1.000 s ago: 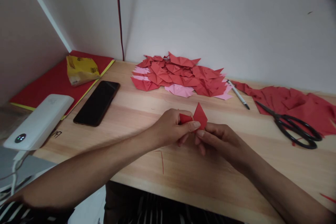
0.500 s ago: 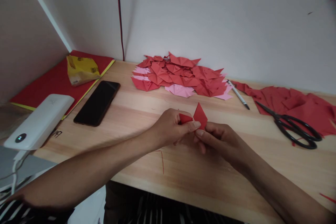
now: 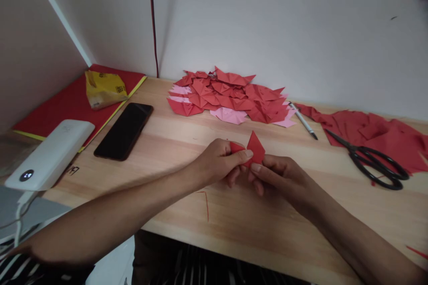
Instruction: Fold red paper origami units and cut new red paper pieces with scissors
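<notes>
Between my two hands, above the middle of the table, is a small folded piece of red paper (image 3: 256, 148) with one pointed corner standing up. My left hand (image 3: 224, 159) pinches its left part, the thumb lying across the front. On the lower right, my right hand (image 3: 277, 172) grips the same paper between thumb and fingers. My fingers hide the paper's lower part. Beyond the hands lies a heap of folded red and pink paper pieces (image 3: 217, 93) against the wall.
At right, black-handled scissors (image 3: 374, 160) rest partly on red paper sheets (image 3: 384, 131), near a white pen (image 3: 302, 120). At left are a black phone (image 3: 123, 131), a white power bank (image 3: 50, 156) with a cable, a yellow packet (image 3: 105, 89) and red sheets (image 3: 60, 102). A thin red strip (image 3: 207, 205) lies in front.
My left thumb has shifted slightly left and up on the paper, and its pointed corner has moved a touch right. Both hands keep hold; everything else stays put.
</notes>
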`<state>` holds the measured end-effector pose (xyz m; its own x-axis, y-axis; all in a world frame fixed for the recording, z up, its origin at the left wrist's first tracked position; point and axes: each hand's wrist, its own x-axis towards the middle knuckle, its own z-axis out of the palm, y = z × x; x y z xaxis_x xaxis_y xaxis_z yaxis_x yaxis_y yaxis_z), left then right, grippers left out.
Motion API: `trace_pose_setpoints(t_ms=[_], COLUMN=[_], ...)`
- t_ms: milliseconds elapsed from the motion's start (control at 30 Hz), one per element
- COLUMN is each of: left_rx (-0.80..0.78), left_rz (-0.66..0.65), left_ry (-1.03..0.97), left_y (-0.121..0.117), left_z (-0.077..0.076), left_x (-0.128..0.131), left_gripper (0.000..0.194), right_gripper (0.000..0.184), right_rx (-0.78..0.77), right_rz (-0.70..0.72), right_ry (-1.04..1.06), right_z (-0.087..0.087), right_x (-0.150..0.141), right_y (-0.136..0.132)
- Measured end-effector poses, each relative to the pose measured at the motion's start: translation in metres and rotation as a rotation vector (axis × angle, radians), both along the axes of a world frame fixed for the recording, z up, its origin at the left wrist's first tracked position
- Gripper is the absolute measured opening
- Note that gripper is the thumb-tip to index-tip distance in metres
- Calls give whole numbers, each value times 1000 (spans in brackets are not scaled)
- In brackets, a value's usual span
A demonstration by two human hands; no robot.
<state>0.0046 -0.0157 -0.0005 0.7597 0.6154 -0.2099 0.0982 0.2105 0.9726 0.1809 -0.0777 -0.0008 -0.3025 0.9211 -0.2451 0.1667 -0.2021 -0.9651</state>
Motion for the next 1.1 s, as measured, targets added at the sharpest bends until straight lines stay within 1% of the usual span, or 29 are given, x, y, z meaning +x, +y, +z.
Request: trace_pose_setpoints(t_ms=[100, 200, 300, 500, 600, 733, 900, 1100], left_rx=[71, 120, 89, 22, 32, 64, 21, -32], left_rz=[-28, -38, -57, -34, -28, -56, -87, -109], left_ry=[-10, -27, -54, -59, -39, -16, -38, -91], left_y=[2, 2, 2, -1, 0, 2, 2, 1], left_z=[-2, -3, -4, -5, -5, -4, -2, -5], left_x=[-1, -2, -3, -1, -1, -4, -4, -2], left_gripper=[35, 28, 24, 24, 25, 27, 26, 27], right_gripper=[27, 23, 24, 34, 36, 31, 30, 37], right_rx=[0, -23, -44, -43, -22, -5, 0, -48], right_rz=[21, 86, 122, 123, 123, 112, 123, 50], right_ry=[45, 65, 21, -50, -57, -86, -37, 12], right_z=[1, 2, 0, -3, -1, 2, 2, 1], right_x=[0, 1, 3, 4, 1, -1, 1, 1], right_y=[0, 0, 1, 0, 0, 0, -1, -4])
